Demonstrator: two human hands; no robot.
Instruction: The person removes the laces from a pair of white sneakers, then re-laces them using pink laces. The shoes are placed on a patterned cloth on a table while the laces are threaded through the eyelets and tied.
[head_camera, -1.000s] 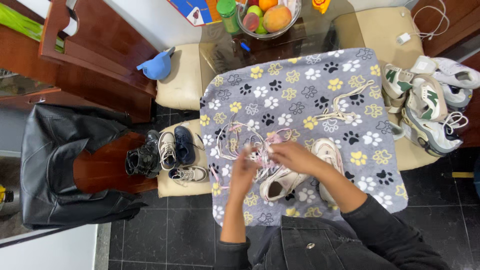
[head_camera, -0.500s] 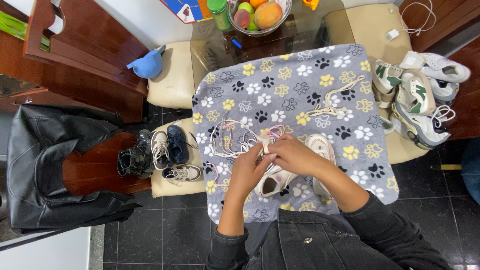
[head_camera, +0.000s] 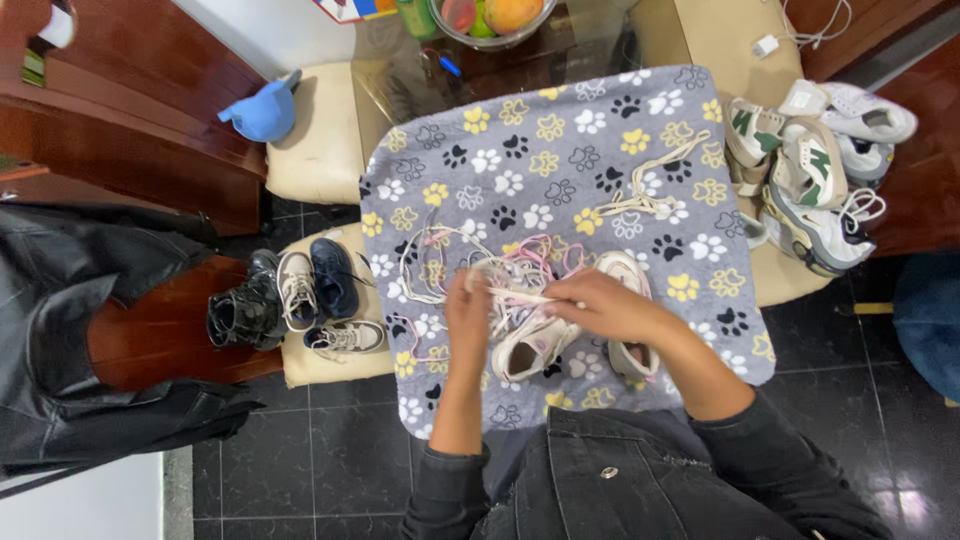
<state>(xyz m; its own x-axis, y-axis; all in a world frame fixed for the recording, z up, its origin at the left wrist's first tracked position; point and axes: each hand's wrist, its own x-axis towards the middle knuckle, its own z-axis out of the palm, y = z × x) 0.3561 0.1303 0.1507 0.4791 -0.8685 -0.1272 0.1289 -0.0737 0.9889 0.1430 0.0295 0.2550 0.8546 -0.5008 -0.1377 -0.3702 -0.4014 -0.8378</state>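
A pair of white and pink sneakers lies on a grey paw-print blanket (head_camera: 560, 150). My left hand (head_camera: 468, 310) and my right hand (head_camera: 605, 305) meet over the left sneaker (head_camera: 530, 345), both pinching a pale shoelace (head_camera: 520, 293) stretched between them. The right sneaker (head_camera: 630, 350) lies partly under my right forearm. Loose white and pink laces (head_camera: 440, 265) are tangled just beyond my hands. A cream lace bundle (head_camera: 650, 185) lies farther back on the blanket.
Several white and green sneakers (head_camera: 810, 170) are piled on the cushion at right. Small dark and white shoes (head_camera: 295, 300) sit on a cushion at left. A fruit bowl (head_camera: 490, 15) stands on the glass table, a blue cap (head_camera: 262, 110) on a chair, a black jacket (head_camera: 70, 330) at far left.
My hands have stayed over the left sneaker, working the lace; the lace is now pulled out straighter between them. The view has shifted slightly.
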